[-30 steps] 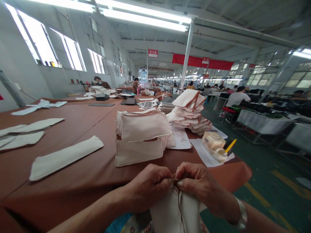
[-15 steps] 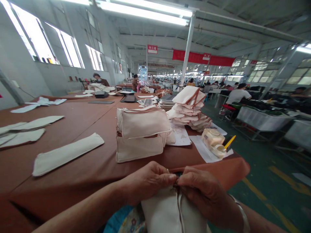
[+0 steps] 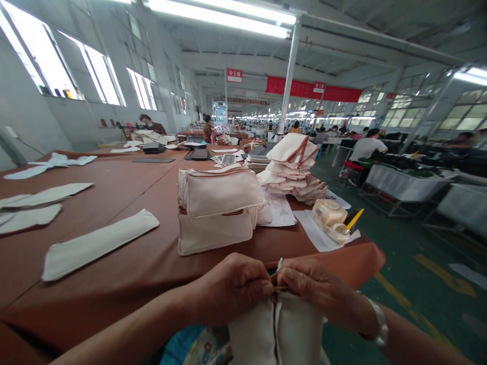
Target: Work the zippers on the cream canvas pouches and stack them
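A cream fabric or leather piece with a dark brown seam down its middle hangs in front of me, below the table edge. My left hand pinches its top edge left of the seam, thumb pressed against bent fingers. Just right of the seam, my right hand grips the same edge, with a bangle on its wrist. Between the two hands a bit of brown edging shows, and a small pale tip sticks up by the right fingers. The fingertips partly cover the top of the seam.
On the brown-covered table stands a stack of cream pieces, with another stack behind it. A glue-stained container and yellow-handled brush sit at the right corner. A long cream strip lies left. Co-workers sit farther off.
Both hands stay on the top edge of the cream piece. The right fingers have shifted, and brown edging and a pale tip now show between the hands. My view has turned slightly right.
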